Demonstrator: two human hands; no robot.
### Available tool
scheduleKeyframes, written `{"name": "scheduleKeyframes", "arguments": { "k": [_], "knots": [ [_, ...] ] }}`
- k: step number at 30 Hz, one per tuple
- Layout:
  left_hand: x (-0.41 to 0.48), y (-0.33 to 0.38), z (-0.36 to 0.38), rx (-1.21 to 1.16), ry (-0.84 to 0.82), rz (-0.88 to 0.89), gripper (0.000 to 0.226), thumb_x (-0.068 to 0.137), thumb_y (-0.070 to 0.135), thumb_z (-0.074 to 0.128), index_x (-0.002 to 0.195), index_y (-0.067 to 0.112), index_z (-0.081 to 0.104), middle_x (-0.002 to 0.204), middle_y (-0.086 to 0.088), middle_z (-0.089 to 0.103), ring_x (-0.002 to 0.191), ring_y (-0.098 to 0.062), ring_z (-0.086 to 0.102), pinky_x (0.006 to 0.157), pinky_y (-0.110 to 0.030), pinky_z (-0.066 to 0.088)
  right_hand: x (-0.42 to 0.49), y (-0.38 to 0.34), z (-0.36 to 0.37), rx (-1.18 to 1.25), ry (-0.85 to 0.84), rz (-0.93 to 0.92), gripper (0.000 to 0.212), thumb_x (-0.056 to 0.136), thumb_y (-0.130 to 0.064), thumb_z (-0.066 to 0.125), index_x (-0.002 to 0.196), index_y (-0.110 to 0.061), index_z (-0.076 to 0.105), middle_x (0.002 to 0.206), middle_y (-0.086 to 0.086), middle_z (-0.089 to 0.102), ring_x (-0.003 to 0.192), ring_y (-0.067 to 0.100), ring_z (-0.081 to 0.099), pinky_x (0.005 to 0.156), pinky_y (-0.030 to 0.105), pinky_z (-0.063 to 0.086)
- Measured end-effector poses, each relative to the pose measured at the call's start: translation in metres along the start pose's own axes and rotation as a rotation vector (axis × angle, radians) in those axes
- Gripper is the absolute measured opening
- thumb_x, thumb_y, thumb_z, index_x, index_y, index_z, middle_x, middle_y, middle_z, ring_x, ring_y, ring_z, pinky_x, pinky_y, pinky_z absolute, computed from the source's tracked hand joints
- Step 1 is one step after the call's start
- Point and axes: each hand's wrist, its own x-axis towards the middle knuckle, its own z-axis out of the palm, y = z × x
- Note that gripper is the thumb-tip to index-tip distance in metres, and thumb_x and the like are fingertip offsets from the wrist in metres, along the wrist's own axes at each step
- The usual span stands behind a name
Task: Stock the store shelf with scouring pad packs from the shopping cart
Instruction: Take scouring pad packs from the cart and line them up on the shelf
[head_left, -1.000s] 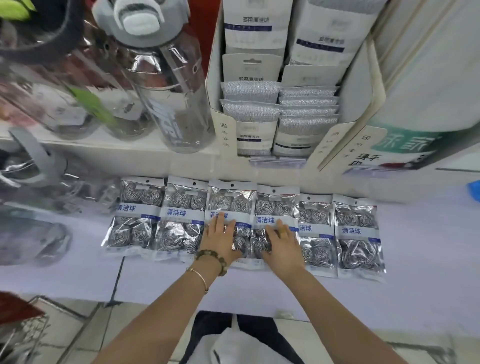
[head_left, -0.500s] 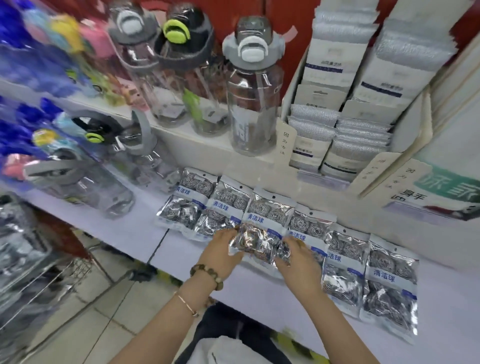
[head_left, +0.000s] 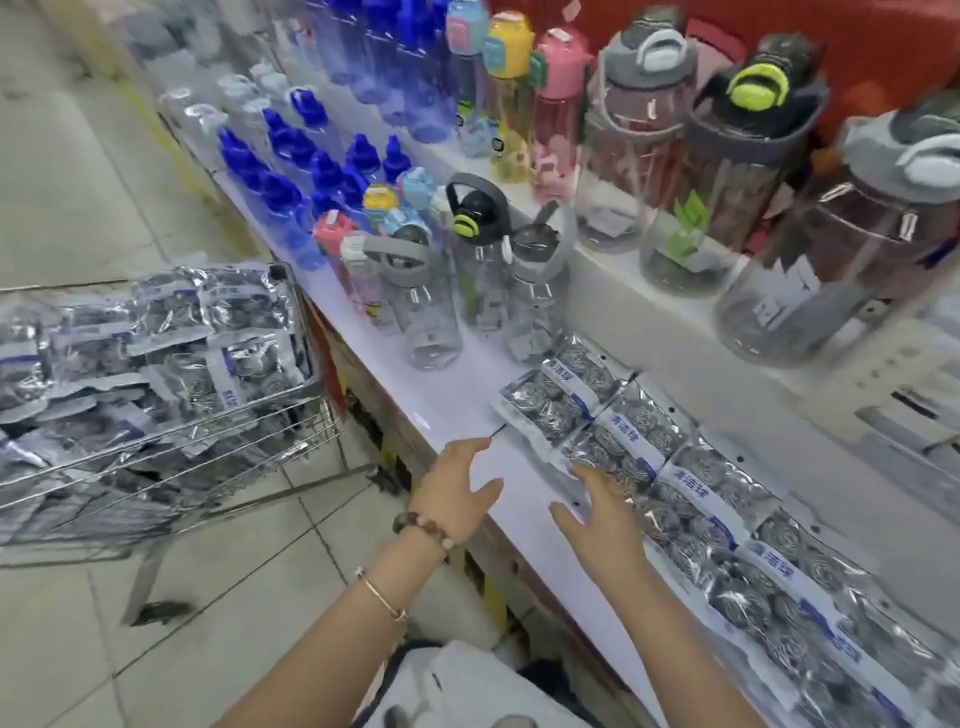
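Note:
Several silver scouring pad packs (head_left: 670, 462) with blue-and-white labels lie in an overlapping row along the white shelf (head_left: 467, 384), running from the centre to the lower right. My right hand (head_left: 597, 512) is spread open at the near edge of the row, fingertips at a pack. My left hand (head_left: 457, 493) hovers open over the shelf's front edge, left of the row, holding nothing. At the left, the wire shopping cart (head_left: 218, 441) is heaped with more silver packs (head_left: 156, 332).
Clear water bottles (head_left: 431, 317) with grey and green lids stand on the shelf just beyond the row's left end. Blue-capped bottles (head_left: 291, 171) fill the far end. Large jugs (head_left: 836, 249) occupy the raised tier behind. Tiled floor lies between cart and shelf.
Both hands have let go of the pack they held over the row and opened. My view has swung left, bringing the cart into sight.

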Motion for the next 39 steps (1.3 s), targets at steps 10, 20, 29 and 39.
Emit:
{"name": "scheduleKeyframes", "arguments": {
  "k": [10, 20, 29, 39],
  "knots": [
    [-0.021, -0.134, -0.136, -0.105, 0.217, -0.176, 0.043, 0.087, 0.024, 0.06, 0.127, 0.018, 0.048, 0.127, -0.001, 0.049, 0.113, -0.011, 0.048, 0.092, -0.017, 0.035, 0.042, -0.142, 0.139, -0.065, -0.157, -0.203, 0.044, 0.09, -0.02, 0.06, 0.133, -0.017, 0.049, 0.129, 0.0, 0.051, 0.115, 0.016, 0.049, 0.087, 0.021, 0.036],
    [-0.045, -0.24, -0.222, -0.13, 0.385, -0.36, 0.044, 0.086, 0.028, 0.059, 0.128, 0.023, 0.047, 0.13, 0.004, 0.049, 0.118, -0.011, 0.047, 0.093, -0.022, 0.038, 0.073, -0.242, 0.242, -0.167, -0.314, -0.367, 0.046, 0.09, -0.023, 0.061, 0.134, -0.017, 0.048, 0.133, 0.003, 0.052, 0.118, 0.017, 0.049, 0.093, 0.025, 0.038],
    [-0.014, -0.295, -0.264, -0.17, 0.459, -0.49, 0.046, 0.086, 0.028, 0.058, 0.13, 0.023, 0.045, 0.132, 0.003, 0.047, 0.118, -0.011, 0.048, 0.099, -0.029, 0.041, 0.137, -0.291, 0.298, -0.225, -0.412, -0.417, 0.043, 0.09, -0.025, 0.06, 0.131, -0.021, 0.05, 0.133, -0.001, 0.052, 0.118, 0.016, 0.05, 0.095, 0.029, 0.04],
    [0.089, -0.347, -0.345, -0.168, 0.475, -0.61, 0.045, 0.087, 0.026, 0.059, 0.13, 0.022, 0.045, 0.129, 0.002, 0.049, 0.104, -0.011, 0.055, 0.087, -0.025, 0.049, 0.26, -0.364, 0.368, -0.315, -0.561, -0.395, 0.045, 0.092, -0.024, 0.058, 0.135, -0.022, 0.046, 0.132, 0.0, 0.051, 0.113, 0.016, 0.053, 0.089, 0.025, 0.042]
  ]
}}
